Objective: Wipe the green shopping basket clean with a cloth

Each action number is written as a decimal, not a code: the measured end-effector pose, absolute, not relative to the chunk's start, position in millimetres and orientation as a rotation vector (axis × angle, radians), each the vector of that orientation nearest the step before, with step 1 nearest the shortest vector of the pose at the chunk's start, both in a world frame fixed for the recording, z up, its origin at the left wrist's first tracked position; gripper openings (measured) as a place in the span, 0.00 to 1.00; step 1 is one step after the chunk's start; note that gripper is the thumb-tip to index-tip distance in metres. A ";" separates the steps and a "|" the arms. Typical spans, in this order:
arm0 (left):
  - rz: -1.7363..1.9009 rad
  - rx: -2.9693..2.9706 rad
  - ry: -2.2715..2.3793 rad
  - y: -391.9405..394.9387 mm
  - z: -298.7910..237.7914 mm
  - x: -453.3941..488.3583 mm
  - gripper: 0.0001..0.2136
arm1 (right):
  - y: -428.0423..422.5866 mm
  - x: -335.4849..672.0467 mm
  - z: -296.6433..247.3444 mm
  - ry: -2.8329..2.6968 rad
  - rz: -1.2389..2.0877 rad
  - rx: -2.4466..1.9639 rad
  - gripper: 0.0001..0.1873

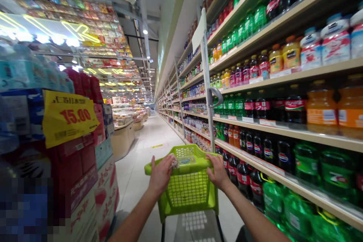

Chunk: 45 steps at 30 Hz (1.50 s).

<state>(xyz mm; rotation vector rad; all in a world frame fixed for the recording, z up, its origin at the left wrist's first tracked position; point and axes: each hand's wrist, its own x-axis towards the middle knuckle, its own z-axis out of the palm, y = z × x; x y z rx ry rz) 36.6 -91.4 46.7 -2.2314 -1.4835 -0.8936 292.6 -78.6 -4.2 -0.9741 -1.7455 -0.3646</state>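
— Two forearms reach in from the bottom edge of the head view. What do they hold?
— One green trolley basket (188,193), straight ahead in the aisle, just beside the drinks shelves (297,132). The left hand (160,174) curls over its near rim, fingers folded down, pressing one small whitish scrap (174,163) to the plastic. I cannot tell what the scrap is.
— And the other?
— The right hand (219,172) grips the same rim, fingers wrapped over it.
— Around them?
— One yellow price sign (68,119) reading 15.00 hangs on stacked red cartons (85,166) at left. The bottles at right are too blurred to count.
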 end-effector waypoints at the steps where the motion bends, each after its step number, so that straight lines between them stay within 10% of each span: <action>1: -0.895 -2.181 -1.556 -90.2 46.9 22.2 0.16 | -78.6 293.5 -4.0 -1.746 -0.356 -0.974 0.28; 35: -1.029 -1.922 -1.916 -77.5 52.1 3.8 0.16 | -84.7 303.4 -0.4 -1.776 -0.347 -1.041 0.27; 45: -1.045 -2.369 -1.383 -86.3 45.7 56.7 0.19 | -77.7 313.7 -4.7 -1.758 -0.347 -0.991 0.26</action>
